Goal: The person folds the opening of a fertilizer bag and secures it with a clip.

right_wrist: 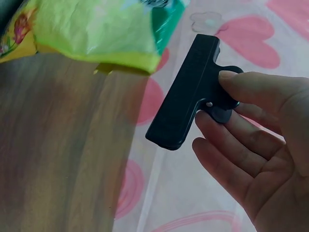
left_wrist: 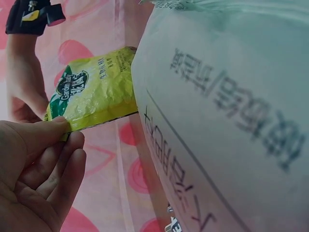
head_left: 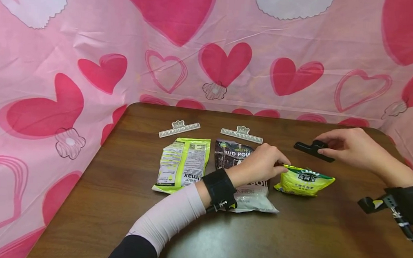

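Note:
My left hand (head_left: pixel 262 163) pinches the top left corner of a small yellow snack bag (head_left: pixel 304 181) lying on the wooden table (head_left: pixel 292 243). In the left wrist view the thumb and fingers (left_wrist: pixel 46 140) hold that yellow bag (left_wrist: pixel 94 92) by its edge. My right hand (head_left: pixel 348 147) holds a black bag clip (head_left: pixel 313 148) by its handles, just behind the yellow bag. The right wrist view shows the clip (right_wrist: pixel 190 92) between thumb and fingers, with the yellow bag (right_wrist: pixel 96 29) at upper left.
A green and white pouch (head_left: pixel 183 164) and a dark pouch (head_left: pixel 231 153) lie left of my left hand, a pale bag (head_left: pixel 254 196) under the wrist. Two white clips (head_left: pixel 179 128) (head_left: pixel 241 134) lie behind them. Pink heart cloth (head_left: pixel 87 53) surrounds the table.

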{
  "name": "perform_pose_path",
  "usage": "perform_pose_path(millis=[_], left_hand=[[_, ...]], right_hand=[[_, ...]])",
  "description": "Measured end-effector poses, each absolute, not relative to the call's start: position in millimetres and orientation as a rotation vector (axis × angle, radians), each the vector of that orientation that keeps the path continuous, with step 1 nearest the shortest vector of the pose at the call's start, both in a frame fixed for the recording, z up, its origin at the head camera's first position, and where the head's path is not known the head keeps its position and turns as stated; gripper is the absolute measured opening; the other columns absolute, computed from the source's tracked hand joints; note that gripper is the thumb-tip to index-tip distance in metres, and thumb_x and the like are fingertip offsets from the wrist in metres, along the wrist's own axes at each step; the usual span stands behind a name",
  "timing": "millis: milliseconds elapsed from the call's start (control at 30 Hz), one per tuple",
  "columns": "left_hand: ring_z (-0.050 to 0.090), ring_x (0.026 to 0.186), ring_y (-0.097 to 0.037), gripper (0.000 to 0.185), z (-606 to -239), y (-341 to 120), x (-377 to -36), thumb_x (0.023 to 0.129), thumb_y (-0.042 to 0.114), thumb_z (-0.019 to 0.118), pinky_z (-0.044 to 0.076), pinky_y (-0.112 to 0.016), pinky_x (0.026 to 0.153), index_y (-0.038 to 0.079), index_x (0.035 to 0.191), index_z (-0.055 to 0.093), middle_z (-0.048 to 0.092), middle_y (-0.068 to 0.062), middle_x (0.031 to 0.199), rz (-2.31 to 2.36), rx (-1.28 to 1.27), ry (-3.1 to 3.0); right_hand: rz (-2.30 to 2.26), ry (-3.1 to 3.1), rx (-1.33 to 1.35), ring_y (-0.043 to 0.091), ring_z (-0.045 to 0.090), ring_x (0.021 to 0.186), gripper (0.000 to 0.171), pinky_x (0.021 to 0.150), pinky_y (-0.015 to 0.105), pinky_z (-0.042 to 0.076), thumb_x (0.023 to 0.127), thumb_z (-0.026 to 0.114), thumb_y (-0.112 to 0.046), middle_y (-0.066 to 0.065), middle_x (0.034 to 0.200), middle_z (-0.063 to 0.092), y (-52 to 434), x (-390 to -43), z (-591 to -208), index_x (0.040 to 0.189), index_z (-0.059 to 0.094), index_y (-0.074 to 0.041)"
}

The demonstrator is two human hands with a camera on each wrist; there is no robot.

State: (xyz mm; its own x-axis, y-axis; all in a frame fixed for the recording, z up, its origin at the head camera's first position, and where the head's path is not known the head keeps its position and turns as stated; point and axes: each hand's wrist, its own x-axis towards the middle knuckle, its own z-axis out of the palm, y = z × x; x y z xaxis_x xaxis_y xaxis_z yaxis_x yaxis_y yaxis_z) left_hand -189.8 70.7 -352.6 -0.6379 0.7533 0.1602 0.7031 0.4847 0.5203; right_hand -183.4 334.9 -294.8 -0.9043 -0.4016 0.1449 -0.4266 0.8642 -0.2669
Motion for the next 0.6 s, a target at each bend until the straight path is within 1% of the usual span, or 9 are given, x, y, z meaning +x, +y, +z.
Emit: perform_pose_path(millis=[133,233,367,467,533,600], left_hand=[[0.056,0.066,0.002,0.023,-354,71,-190,0.096,0.023,0.066,0.037,-0.01,0.063,0.018,0.116,0.075,0.076,0.005,0.11,0.862,1.3,2.627],[0.057,0.067,0.003,0.023,-354,71,-189,0.096,0.023,0.066,0.038,-0.01,0.063,0.018,0.116,0.075,0.076,0.005,0.11,0.867,1.299,2.623],[0.063,0.079,0.004,0.023,-353,71,-190,0.096,0.022,0.066,0.04,-0.01,0.068,0.018,0.116,0.075,0.076,0.006,0.111,0.862,1.29,2.63],[0.065,0.086,0.003,0.022,-352,71,-190,0.096,0.022,0.067,0.042,-0.009,0.071,0.019,0.116,0.075,0.075,0.006,0.111,0.859,1.283,2.634],[0.065,0.087,0.003,0.022,-353,71,-191,0.096,0.023,0.066,0.042,-0.009,0.072,0.019,0.116,0.075,0.075,0.006,0.111,0.86,1.278,2.632],[0.065,0.083,0.003,0.023,-354,71,-191,0.096,0.022,0.066,0.041,-0.01,0.071,0.018,0.116,0.075,0.075,0.006,0.111,0.863,1.271,2.625]], right_hand=[[0.458,-2.937,0.655,-0.005,0.056,0.066,0.031,0.058,0.02,0.05,0.075,0.086,-0.014,-0.002,0.091,0.075,337,-173,-290,0.104,0.075,-0.015],[0.457,-2.906,0.669,-0.006,0.055,0.064,0.031,0.057,0.018,0.048,0.073,0.087,-0.014,-0.006,0.086,0.074,340,-167,-289,0.101,0.076,-0.018],[0.433,-2.846,0.757,-0.008,0.059,0.063,0.033,0.057,0.01,0.047,0.068,0.09,-0.012,-0.01,0.081,0.073,346,-161,-289,0.097,0.076,-0.02],[0.412,-2.828,0.811,-0.009,0.06,0.065,0.033,0.059,0.007,0.048,0.067,0.09,-0.011,-0.011,0.081,0.073,349,-159,-290,0.096,0.076,-0.02],[0.415,-2.829,0.815,-0.009,0.059,0.066,0.033,0.06,0.006,0.048,0.067,0.09,-0.011,-0.011,0.082,0.073,349,-157,-290,0.095,0.076,-0.019],[0.42,-2.823,0.816,-0.009,0.059,0.066,0.032,0.06,0.006,0.048,0.067,0.09,-0.011,-0.01,0.083,0.073,349,-156,-291,0.094,0.076,-0.019]])
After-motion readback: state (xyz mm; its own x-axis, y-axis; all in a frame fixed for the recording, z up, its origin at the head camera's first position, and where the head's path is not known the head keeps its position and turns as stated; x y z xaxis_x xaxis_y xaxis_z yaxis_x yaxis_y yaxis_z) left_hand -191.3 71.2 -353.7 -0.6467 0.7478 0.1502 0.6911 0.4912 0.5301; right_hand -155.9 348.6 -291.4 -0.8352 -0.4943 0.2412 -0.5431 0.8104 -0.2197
